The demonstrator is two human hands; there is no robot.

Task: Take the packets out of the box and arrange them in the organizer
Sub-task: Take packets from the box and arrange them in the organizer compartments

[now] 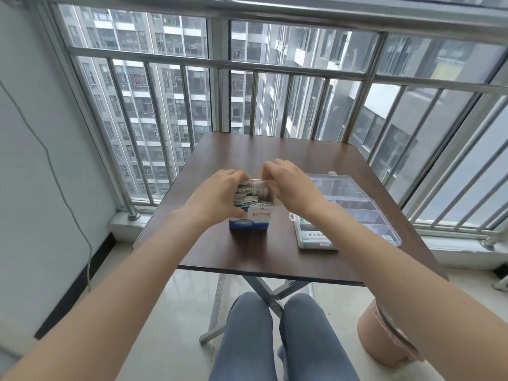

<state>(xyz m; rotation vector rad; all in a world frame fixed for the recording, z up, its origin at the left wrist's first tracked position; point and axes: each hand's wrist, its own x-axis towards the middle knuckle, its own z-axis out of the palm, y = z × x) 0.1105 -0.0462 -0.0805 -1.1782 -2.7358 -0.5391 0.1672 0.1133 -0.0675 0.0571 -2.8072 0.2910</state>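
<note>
Balcony setting, railed window behind; a dark wood bench (247, 251) carries the work. Head view: the blue-and-white box (248, 222) stands open near the bench's middle, crammed with packets (247, 195). Left hand (220, 195) grips the box's side, fingers curled. Right hand (286, 181) pinches packets at the opening. Extraction is in hand. The next move likely calls for transfer to the clear organizer (354, 213) toward the right edge, partly stocked.

The box (249, 221) was blue and white, with a red patch of white characters on its front. The packets (247, 195) inside were white with green print. The organizer (349, 210) was clear plastic, showing green-printed packets at its 7 o'clock corner. The desk (275, 257) was dark brown woodgrain. The bin (382, 336), at the desk's 5 o'clock, was pink.
</note>
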